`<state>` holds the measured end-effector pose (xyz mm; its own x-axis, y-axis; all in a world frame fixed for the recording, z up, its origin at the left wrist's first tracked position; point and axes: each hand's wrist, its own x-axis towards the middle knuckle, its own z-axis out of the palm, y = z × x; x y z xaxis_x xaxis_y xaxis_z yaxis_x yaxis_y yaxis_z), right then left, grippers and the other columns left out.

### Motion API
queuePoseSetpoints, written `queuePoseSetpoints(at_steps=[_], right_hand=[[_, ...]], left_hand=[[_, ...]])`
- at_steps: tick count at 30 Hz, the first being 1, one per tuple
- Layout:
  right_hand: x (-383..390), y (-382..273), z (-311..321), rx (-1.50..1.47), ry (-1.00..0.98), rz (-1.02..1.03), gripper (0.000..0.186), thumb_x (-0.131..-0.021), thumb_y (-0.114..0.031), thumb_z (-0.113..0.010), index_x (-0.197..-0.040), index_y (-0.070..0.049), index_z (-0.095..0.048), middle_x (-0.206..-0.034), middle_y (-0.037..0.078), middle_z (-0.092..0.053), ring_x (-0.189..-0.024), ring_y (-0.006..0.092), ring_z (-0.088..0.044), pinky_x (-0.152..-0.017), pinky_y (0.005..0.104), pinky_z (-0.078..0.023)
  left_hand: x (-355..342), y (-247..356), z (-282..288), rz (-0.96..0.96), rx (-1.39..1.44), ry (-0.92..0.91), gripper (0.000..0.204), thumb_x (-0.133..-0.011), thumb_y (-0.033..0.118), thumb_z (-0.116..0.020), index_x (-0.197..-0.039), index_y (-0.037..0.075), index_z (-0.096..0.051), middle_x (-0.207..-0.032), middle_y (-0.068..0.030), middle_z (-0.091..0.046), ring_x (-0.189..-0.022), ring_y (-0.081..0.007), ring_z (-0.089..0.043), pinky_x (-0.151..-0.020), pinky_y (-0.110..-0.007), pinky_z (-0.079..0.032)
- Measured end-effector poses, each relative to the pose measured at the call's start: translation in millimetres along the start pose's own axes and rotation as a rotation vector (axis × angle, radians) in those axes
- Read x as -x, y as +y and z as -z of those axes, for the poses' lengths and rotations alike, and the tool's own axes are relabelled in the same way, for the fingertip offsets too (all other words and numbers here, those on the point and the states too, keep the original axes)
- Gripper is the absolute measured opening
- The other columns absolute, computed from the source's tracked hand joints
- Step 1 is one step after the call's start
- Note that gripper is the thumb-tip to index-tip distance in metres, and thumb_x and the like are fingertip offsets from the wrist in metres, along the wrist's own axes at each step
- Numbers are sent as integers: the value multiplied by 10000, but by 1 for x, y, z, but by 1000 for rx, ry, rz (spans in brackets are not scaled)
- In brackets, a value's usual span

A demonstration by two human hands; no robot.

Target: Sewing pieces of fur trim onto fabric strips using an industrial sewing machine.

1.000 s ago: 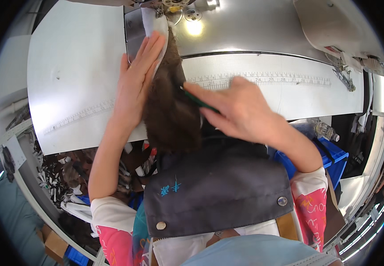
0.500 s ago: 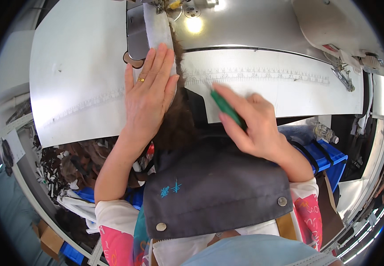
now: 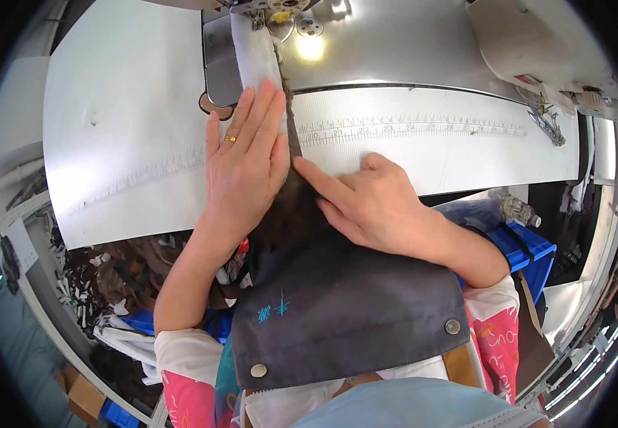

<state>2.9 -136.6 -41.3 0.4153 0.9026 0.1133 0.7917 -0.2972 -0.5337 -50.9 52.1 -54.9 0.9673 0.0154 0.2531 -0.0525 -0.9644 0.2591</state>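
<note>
My left hand (image 3: 244,160) lies flat, fingers stretched forward, on a white strip (image 3: 255,53) that runs up beneath the sewing machine's foot (image 3: 257,20). Along the strip's right side shows the edge of dark brown fur (image 3: 292,196), which hangs over the table front toward my lap. My right hand (image 3: 380,203) is to the right, its index fingertip at the fur edge beside my left wrist. Its other fingers are curled under; the green tool seen in them half a second ago is hidden beneath the hand now.
A white table (image 3: 123,128) with printed ruler marks spreads to both sides of the metal machine bed (image 3: 394,50). Brown and white scraps (image 3: 109,271) pile up below on the left. A blue crate (image 3: 530,250) and a clear plastic bottle (image 3: 521,212) are on the right.
My right hand has moved left and slightly down to the fur edge, and the green tool has gone out of sight under it. My left hand stays flat on the strip, slightly lower in view.
</note>
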Motion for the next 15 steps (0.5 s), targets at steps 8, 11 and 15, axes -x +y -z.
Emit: queuePoseSetpoints(at_steps=[8, 11, 15], right_hand=[[-17, 7, 2, 45, 66, -22, 516, -727, -113, -634, -1229, -41, -537, -510, 8, -499, -421, 190, -463, -488, 313, -329], [-24, 12, 4, 44, 72, -29, 493, -732, -119, -631, -1213, -48, -550, -504, 14, -506, -416, 202, -466, -485, 320, -335], [-37, 22, 8, 73, 87, -16, 459, -753, -131, -623, -1204, -77, -559, -505, 27, -522, -423, 231, -474, -497, 328, -359]], left_hand=[[-21, -12, -6, -55, -87, 86, 422, -825, 124, -592, -1242, 75, -553, -1312, -38, -539, -1213, -196, -507, -1050, -439, -278], [-29, -19, -9, -73, -84, 114, 407, -823, 121, -594, -1225, 70, -561, -1296, -41, -550, -1185, -199, -531, -1020, -449, -328], [-40, -31, -17, -125, -106, 169, 386, -821, 123, -600, -1203, 76, -570, -1277, -46, -563, -1157, -205, -554, -971, -470, -387]])
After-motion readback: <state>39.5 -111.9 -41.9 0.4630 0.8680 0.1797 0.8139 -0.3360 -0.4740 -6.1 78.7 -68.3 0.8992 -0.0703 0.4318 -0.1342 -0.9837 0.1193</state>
